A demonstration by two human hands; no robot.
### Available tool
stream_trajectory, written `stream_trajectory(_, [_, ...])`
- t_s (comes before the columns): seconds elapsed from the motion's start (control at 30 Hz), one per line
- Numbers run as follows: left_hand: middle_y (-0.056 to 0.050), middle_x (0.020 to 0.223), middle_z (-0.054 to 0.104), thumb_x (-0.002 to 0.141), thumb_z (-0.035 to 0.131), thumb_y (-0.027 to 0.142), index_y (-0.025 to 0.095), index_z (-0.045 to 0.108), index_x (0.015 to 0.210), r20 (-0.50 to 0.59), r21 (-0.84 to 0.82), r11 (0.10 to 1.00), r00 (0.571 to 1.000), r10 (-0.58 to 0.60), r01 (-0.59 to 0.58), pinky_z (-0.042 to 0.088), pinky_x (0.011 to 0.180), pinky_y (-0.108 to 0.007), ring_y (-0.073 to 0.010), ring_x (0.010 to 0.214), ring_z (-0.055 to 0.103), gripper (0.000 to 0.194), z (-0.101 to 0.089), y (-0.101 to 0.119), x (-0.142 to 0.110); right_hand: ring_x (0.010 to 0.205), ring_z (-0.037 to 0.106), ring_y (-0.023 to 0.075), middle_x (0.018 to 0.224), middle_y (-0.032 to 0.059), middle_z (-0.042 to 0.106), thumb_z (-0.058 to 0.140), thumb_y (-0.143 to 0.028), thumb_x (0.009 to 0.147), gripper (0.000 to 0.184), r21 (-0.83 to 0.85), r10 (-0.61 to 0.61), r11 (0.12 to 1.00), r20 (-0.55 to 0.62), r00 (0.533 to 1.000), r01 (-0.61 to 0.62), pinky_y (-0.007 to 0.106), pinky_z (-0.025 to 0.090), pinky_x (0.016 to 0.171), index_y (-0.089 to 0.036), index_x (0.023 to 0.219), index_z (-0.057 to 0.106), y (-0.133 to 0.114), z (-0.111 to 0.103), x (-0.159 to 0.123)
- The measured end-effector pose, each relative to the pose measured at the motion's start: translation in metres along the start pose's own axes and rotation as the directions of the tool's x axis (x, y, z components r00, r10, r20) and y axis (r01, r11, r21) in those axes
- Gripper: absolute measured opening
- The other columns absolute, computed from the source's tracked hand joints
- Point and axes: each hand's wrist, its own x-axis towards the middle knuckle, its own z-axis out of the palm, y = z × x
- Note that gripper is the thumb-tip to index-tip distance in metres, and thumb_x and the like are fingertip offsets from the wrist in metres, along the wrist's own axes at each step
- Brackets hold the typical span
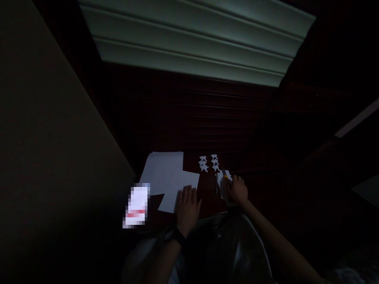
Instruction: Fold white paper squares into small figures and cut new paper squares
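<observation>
My left hand (188,207) lies flat with its fingers stretched out on a white sheet of paper (169,199). That sheet overlaps a larger white sheet or stack of paper (162,167) behind it. To the right, my right hand (237,191) is closed around a utility knife (225,174) with a yellow part and a grey tip pointing away from me. Beneath this hand are more white papers (222,191), partly covered. A thin dark object (216,184), perhaps a pen, lies just left of them. Several small folded paper figures (203,163) stand in two columns beyond my hands.
Everything rests on a small dark reddish table (207,205), its front edge close to my body. A bright pixelated rectangle (137,207) is at its left edge. A plain wall (74,157) rises at left; pale slats (192,39) are above. The room is very dim.
</observation>
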Motion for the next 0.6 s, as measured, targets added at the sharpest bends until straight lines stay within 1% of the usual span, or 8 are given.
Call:
stream_trajectory(0.1, [-0.013,0.145,0.036,0.092,0.033,0.037,0.012,0.042,0.135,0.051,0.047,0.999,0.999,0.014,-0.016,0.01,0.112,-0.052,-0.0273,0.138,0.02,0.051,0.006,0.005,-0.013,0.09,0.056,0.0273,0.096,0.0179,0.057,0.033,-0.042,0.093,0.038,-0.004,0.065,0.998,0.011,0.998,-0.065,0.033,0.04,0.072,-0.011,0.107,0.047,0.001,0.005,0.0])
stream_trajectory(0.27, [-0.009,0.146,0.033,0.093,0.032,0.032,0.015,0.04,0.136,0.056,0.068,0.997,0.998,0.033,-0.037,0.012,0.112,-0.049,-0.0253,0.138,0.018,0.048,0.01,-0.005,-0.024,0.1,0.055,0.0284,0.105,0.0205,0.058,0.033,-0.042,0.093,0.039,0.015,0.073,0.997,0.036,0.997,-0.074,0.034,0.04,0.08,-0.01,0.105,0.051,-0.019,0.007,-0.004])
stream_trajectory(0.33, [-0.009,0.146,0.033,0.092,0.033,0.031,0.015,0.04,0.136,0.041,0.068,0.997,0.999,0.031,-0.034,0.013,0.112,-0.05,-0.0256,0.138,0.018,0.048,0.009,-0.01,-0.025,0.096,0.058,0.0273,0.102,0.0193,0.061,0.033,-0.045,0.092,0.041,0.033,0.054,0.998,0.076,0.996,-0.057,0.033,0.042,0.077,-0.011,0.104,0.054,-0.031,0.008,-0.002])
stream_trajectory(0.4, [-0.009,0.146,0.033,0.092,0.034,0.031,0.015,0.04,0.137,0.03,0.066,0.997,0.999,0.036,-0.038,0.013,0.112,-0.05,-0.0259,0.138,0.018,0.048,0.008,-0.012,-0.026,0.088,0.062,0.0271,0.095,0.0185,0.065,0.033,-0.047,0.091,0.045,0.051,0.042,0.998,0.127,0.991,-0.049,0.034,0.044,0.074,-0.011,0.098,0.059,-0.042,0.01,0.001])
stream_trajectory(0.47, [-0.009,0.146,0.033,0.092,0.035,0.031,0.015,0.04,0.137,0.024,0.057,0.997,0.998,0.052,-0.054,0.012,0.112,-0.051,-0.0264,0.138,0.018,0.048,0.007,-0.012,-0.027,0.084,0.065,0.0275,0.09,0.0179,0.067,0.037,-0.045,0.09,0.043,0.065,0.035,0.997,0.18,0.983,-0.047,0.035,0.045,0.073,-0.011,0.093,0.063,-0.051,0.013,0.006])
stream_trajectory(0.6, [-0.006,0.147,0.031,0.091,0.037,0.031,0.02,0.036,0.139,0.018,0.036,0.996,0.997,0.078,-0.078,0.011,0.111,-0.054,-0.0278,0.138,0.017,0.049,0.001,-0.01,-0.028,0.084,0.067,0.0282,0.089,0.0186,0.069,0.045,-0.039,0.086,0.035,0.08,0.041,0.995,0.265,0.963,-0.064,0.033,0.047,0.072,-0.011,0.089,0.067,-0.055,0.018,0.009])
